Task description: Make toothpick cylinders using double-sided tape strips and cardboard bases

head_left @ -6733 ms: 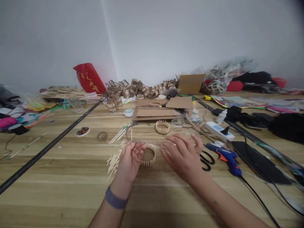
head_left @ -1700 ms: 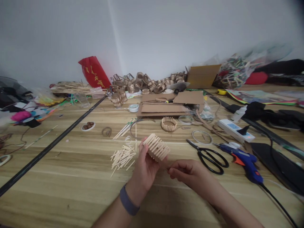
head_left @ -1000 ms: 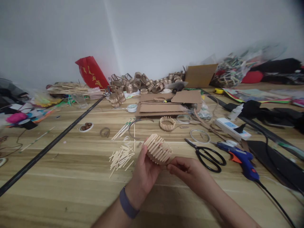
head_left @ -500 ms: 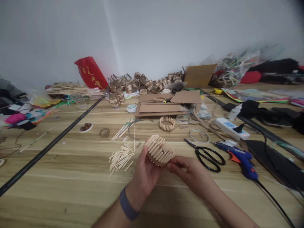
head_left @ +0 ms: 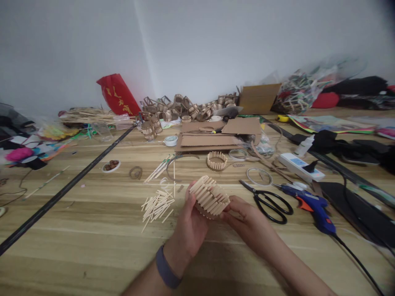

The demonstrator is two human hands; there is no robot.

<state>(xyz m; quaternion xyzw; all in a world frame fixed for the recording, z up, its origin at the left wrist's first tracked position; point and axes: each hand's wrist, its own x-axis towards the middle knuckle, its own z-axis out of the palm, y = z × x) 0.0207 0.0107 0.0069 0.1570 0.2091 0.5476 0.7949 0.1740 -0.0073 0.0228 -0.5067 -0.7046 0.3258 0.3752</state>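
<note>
A small round basket of pale wooden sticks on a brown cardboard base (head_left: 209,196) is held tilted above the table. My left hand (head_left: 191,224) wraps round its left side and underside, with a grey band on the wrist. At its right lower edge, my right hand (head_left: 242,216) pinches the rim with thumb and fingertips. To the left lies a loose heap of short sticks (head_left: 158,205). A similar stick ring (head_left: 217,160) stands beyond my hands.
Black scissors (head_left: 268,203), a blue glue gun (head_left: 311,205) with its cord and a white power strip (head_left: 300,167) lie at the right. Cardboard sheets (head_left: 212,141) are behind. Several finished stick buckets (head_left: 185,109) pile up by the wall. A small dish (head_left: 111,165) holds brown balls.
The basket has turned slightly and shifted a little to the right in my hands. My right hand has moved slightly along with its edge.
</note>
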